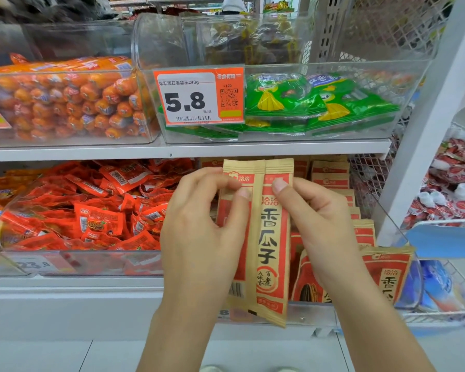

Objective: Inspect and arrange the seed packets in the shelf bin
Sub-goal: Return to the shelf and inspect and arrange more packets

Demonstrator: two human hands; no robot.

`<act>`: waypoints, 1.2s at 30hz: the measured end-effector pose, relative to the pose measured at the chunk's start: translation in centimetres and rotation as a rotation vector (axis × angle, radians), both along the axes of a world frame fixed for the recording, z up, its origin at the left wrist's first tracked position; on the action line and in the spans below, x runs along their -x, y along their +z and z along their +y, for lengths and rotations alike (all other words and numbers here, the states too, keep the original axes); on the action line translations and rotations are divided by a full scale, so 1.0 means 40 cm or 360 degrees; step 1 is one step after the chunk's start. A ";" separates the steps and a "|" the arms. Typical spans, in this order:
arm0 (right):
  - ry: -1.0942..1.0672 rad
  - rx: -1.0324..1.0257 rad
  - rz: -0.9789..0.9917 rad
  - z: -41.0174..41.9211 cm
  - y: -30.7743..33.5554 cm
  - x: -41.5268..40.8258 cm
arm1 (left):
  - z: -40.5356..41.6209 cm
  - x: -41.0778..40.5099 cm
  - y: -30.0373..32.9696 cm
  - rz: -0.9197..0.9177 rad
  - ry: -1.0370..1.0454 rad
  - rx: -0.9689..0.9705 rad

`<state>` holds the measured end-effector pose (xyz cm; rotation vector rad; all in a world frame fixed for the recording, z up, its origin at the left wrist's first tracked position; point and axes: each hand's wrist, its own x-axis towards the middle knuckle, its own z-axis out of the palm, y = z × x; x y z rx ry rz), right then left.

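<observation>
Two tan-and-red seed packets are held upright side by side in front of the lower shelf. My left hand (199,226) pinches the left seed packet (240,253) near its top. My right hand (322,224) pinches the right seed packet (273,237), thumb on its front. Behind and to the right, several more matching seed packets (384,272) stand in a clear shelf bin (320,315); my hands hide part of the row.
A clear bin of red snack sachets (91,210) sits left on the same shelf. Above are a bin of orange sausages (65,103) and a bin of green packets (320,103) with a 5.8 price tag (199,98). A white shelf post (427,130) and wire baskets stand right.
</observation>
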<state>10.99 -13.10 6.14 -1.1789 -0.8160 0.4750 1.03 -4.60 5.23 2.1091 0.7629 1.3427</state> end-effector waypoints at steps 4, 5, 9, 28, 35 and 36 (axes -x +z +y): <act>-0.0005 -0.0030 -0.0124 0.004 -0.002 0.008 | -0.010 -0.009 -0.001 0.0010 0.0054 0.0063; 0.0003 -0.0046 -0.0134 0.003 -0.001 0.009 | -0.012 -0.010 0.000 -0.0007 0.0072 0.0056; 0.0042 -0.0102 -0.0207 0.003 0.006 0.014 | -0.016 -0.011 0.001 -0.0109 0.0092 0.0077; -0.0034 -0.0058 -0.0139 0.003 -0.011 0.002 | -0.002 -0.005 0.004 -0.0123 -0.0262 0.0411; -0.0528 -0.0203 0.0180 -0.016 -0.010 -0.059 | 0.012 0.025 0.009 0.0068 -0.0862 0.1006; -0.0553 -0.0222 0.0211 -0.018 -0.008 -0.059 | 0.009 0.030 0.009 0.0132 -0.0949 0.1062</act>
